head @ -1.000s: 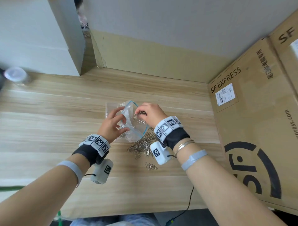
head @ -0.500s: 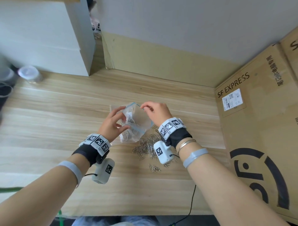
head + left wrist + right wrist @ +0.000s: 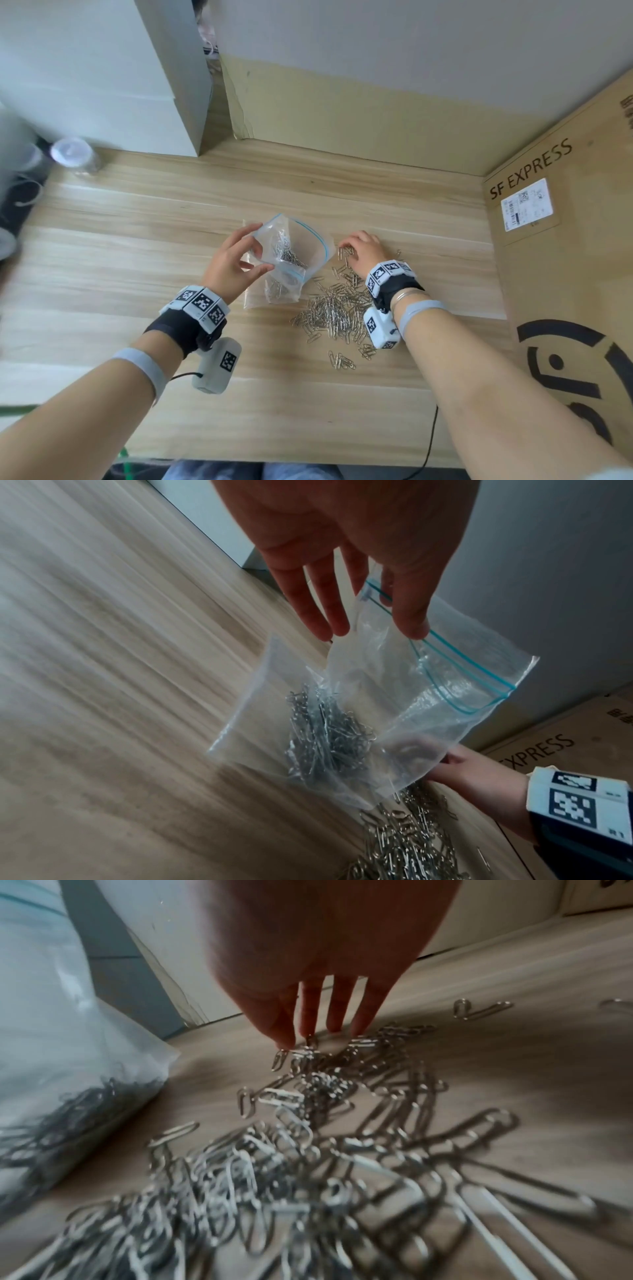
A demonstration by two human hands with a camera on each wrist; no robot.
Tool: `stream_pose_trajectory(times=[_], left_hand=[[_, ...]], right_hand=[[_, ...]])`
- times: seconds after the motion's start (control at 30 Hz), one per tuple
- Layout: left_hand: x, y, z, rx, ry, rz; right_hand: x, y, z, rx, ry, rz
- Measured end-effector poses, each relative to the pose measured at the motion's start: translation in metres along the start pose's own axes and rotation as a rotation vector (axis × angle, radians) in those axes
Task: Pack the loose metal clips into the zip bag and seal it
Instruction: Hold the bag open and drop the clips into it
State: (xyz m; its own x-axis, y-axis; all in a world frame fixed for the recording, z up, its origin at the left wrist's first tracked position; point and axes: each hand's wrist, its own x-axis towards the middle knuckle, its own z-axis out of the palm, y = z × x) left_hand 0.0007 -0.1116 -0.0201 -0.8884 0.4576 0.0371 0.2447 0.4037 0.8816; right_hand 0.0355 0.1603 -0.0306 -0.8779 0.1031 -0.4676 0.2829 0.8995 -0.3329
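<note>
A clear zip bag with a blue zip strip stands tilted on the wooden table, its mouth open. A clump of metal clips lies inside it. My left hand pinches the bag's near rim between thumb and fingers and holds it up. The loose clips lie in a heap to the right of the bag. My right hand reaches down at the heap's far end, its straight fingertips touching the clips. I see no clip lifted.
A large SF EXPRESS cardboard box walls off the right side. A white box and a clear capped container stand at the back left. A black cable hangs over the front edge.
My right hand has left the bag's mouth and moved right and down onto the loose heap. The left hand still holds the bag, which now leans further open.
</note>
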Motion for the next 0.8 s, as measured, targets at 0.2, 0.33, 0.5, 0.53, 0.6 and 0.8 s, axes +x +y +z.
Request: stream_pose_trajectory(times=[0.2,0.33,0.5,0.53,0.6,0.8], left_hand=[[0.006,0.004,-0.001,-0.016,-0.048,0.008],[0.008,0.006,0.0,0.001,-0.049,0.013],[0.007,0.009,0.003,0.029,-0.025,0.026],[0.008,0.009,0.004,0.031,-0.023,0.029],[0.007,0.008,0.004,0.039,-0.028,0.031],[0.005,0.004,0.004,0.024,-0.017,0.01]], right_hand=[[-0.032,0.003,0.008,-0.034,-0.108,-0.068],[-0.035,-0.01,0.008,-0.003,-0.083,-0.165],[-0.03,-0.04,0.019,-0.171,-0.228,-0.315],[-0.029,-0.041,0.022,-0.199,-0.228,-0.336],[-0.031,-0.035,0.025,-0.208,-0.215,-0.383],[-0.044,-0.016,0.016,-0.284,-0.229,-0.406]])
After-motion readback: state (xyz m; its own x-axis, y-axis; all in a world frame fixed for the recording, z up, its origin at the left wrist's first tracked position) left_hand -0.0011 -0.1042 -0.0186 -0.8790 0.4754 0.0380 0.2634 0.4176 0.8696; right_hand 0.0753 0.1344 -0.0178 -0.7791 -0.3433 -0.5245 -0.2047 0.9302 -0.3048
